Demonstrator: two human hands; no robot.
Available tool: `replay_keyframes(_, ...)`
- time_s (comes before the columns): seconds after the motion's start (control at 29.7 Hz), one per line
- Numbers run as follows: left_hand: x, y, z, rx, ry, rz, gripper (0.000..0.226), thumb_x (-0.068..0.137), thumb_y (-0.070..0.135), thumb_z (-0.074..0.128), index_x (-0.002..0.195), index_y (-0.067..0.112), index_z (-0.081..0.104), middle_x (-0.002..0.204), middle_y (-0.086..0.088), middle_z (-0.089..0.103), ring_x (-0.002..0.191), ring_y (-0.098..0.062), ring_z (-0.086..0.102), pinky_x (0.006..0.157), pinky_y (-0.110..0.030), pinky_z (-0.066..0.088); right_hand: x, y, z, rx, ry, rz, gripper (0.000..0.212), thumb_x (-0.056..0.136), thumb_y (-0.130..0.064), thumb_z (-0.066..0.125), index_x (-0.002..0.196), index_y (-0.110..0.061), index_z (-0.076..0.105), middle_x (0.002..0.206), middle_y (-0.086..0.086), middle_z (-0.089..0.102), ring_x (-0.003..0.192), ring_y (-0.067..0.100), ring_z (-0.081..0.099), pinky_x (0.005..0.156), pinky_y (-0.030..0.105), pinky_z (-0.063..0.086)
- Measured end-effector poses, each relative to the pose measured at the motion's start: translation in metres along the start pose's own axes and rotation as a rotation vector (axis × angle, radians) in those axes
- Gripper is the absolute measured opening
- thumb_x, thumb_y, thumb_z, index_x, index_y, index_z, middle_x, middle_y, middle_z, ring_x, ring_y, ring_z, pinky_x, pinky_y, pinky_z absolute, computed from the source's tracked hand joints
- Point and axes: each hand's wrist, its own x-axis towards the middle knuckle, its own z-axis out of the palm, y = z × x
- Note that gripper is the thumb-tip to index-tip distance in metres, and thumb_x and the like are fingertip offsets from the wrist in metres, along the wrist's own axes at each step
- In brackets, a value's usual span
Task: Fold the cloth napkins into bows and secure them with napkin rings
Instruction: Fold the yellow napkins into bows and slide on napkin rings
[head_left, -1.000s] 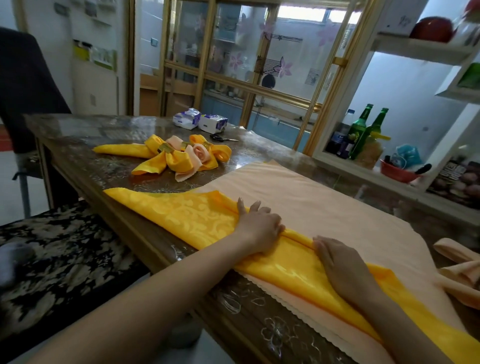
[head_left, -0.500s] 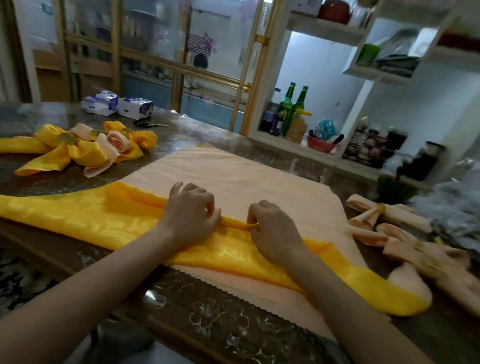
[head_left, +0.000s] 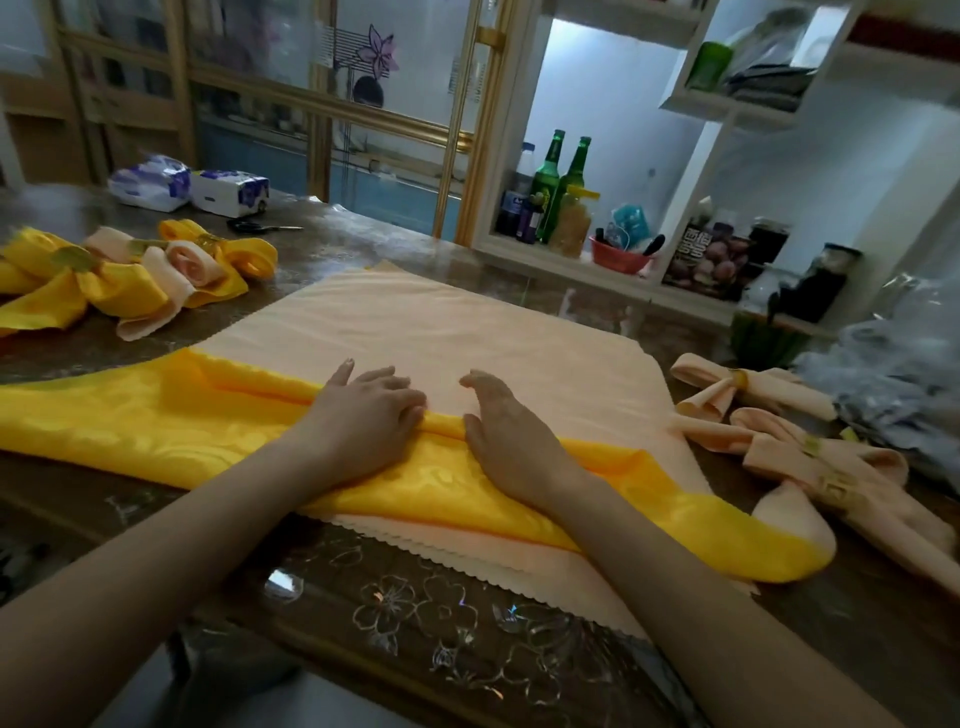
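**Several bows done, one mid-fold**

Left: finished yellow-and-peach ringed bows (head_left: 130, 280). Centre: long yellow satin napkin (head_left: 156, 415), folded to a band on a flat peach cloth (head_left: 441, 322), pressed by left hand (head_left: 363, 421) and right hand (head_left: 509, 441), fingers flat, gripping nothing. Right: peach ringed bows (head_left: 779, 415). Looping and ringing likely remain.

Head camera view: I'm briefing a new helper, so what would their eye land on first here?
The bright yellow napkin, folded into a long band, runs across the near table over a flat peach cloth, with the left hand and right hand pressing its middle side by side. Finished yellow-and-peach bows sit at the far left, and peach bows lie at the right.
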Motion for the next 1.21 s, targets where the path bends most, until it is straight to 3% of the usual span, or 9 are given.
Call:
replay_keyframes(0.1,0.000,-0.003,0.000,0.029,-0.137,-0.045,0.047,0.102,0.039,0.013,0.147,0.032,0.022,0.157,0.002,0.014,0.146,-0.014,0.002,0.117,-0.045,-0.003,0.004,0.008,0.001,-0.099,-0.138,-0.018,0.046,0.104,-0.026,0.020,0.149,-0.017,0.019,0.158,0.002,0.014,0.145,0.016,0.012,0.116,0.031,0.008)
replay_keyframes(0.24,0.001,-0.007,0.003,-0.041,-0.185,-0.096,0.049,0.101,0.043,0.012,0.149,0.034,0.013,0.158,0.004,0.003,0.145,-0.013,-0.002,0.117,-0.041,-0.006,0.004,0.016,0.001,-0.057,-0.206,0.038,0.052,0.103,-0.041,0.015,0.151,-0.020,0.015,0.159,-0.001,0.004,0.146,0.013,0.001,0.117,0.031,-0.001)
replay_keyframes(0.37,0.000,-0.009,0.003,-0.206,-0.075,-0.098,0.045,0.102,0.039,0.022,0.144,0.029,0.033,0.156,0.003,0.020,0.144,-0.012,0.013,0.116,-0.033,0.006,0.005,0.016,0.001,-0.027,-0.120,-0.014,0.046,0.103,-0.036,0.026,0.145,-0.019,0.034,0.156,0.004,0.023,0.144,0.017,0.017,0.117,0.034,0.012)
replay_keyframes(0.51,-0.007,-0.011,-0.002,-0.348,0.172,-0.074,0.037,0.096,0.032,0.037,0.113,0.015,0.066,0.129,-0.003,0.058,0.123,-0.020,0.047,0.104,-0.034,0.032,-0.001,0.014,-0.003,0.136,0.084,-0.071,0.025,0.096,-0.022,0.050,0.113,-0.011,0.064,0.119,0.007,0.059,0.110,0.021,0.054,0.098,0.037,0.042)
replay_keyframes(0.67,-0.013,-0.009,-0.003,-0.194,0.241,0.014,0.042,0.080,0.040,0.039,0.097,0.017,0.070,0.113,0.000,0.065,0.117,-0.020,0.050,0.104,-0.039,0.029,-0.003,0.009,-0.006,0.069,0.158,-0.111,0.018,0.091,-0.021,0.056,0.104,-0.013,0.066,0.107,0.003,0.063,0.102,0.017,0.053,0.094,0.033,0.042)
replay_keyframes(0.81,-0.015,-0.006,-0.007,-0.224,0.375,0.044,0.065,0.079,0.052,0.023,0.080,0.010,0.072,0.093,-0.005,0.070,0.098,-0.024,0.059,0.092,-0.038,0.036,-0.008,0.001,-0.009,-0.029,0.195,-0.189,0.015,0.087,-0.018,0.057,0.100,-0.014,0.064,0.104,0.001,0.061,0.097,0.013,0.047,0.090,0.028,0.039)
replay_keyframes(1.01,-0.015,-0.002,-0.005,-0.089,0.555,0.178,0.041,0.086,0.032,0.048,0.055,0.009,0.065,0.064,-0.003,0.062,0.067,-0.021,0.055,0.062,-0.032,0.043,-0.016,-0.007,-0.015,-0.070,0.056,-0.227,0.008,0.089,-0.028,0.054,0.094,-0.023,0.052,0.097,-0.004,0.049,0.090,0.011,0.044,0.076,0.022,0.040)
replay_keyframes(1.11,-0.015,0.000,-0.006,-0.104,0.470,0.185,0.024,0.085,0.027,0.063,0.067,0.011,0.063,0.072,-0.001,0.059,0.065,-0.019,0.054,0.056,-0.025,0.037,-0.015,-0.008,-0.014,-0.053,0.059,-0.177,0.025,0.095,-0.041,0.045,0.100,-0.020,0.057,0.094,-0.006,0.047,0.084,0.010,0.047,0.074,0.021,0.041)
replay_keyframes(1.21,-0.015,0.000,-0.003,-0.165,0.425,0.124,0.019,0.091,0.034,0.056,0.092,0.014,0.059,0.089,0.002,0.060,0.067,-0.013,0.048,0.059,-0.025,0.033,-0.015,-0.009,-0.015,-0.042,0.053,-0.168,0.025,0.096,-0.038,0.047,0.103,-0.018,0.059,0.094,-0.006,0.047,0.084,0.012,0.050,0.074,0.022,0.042)
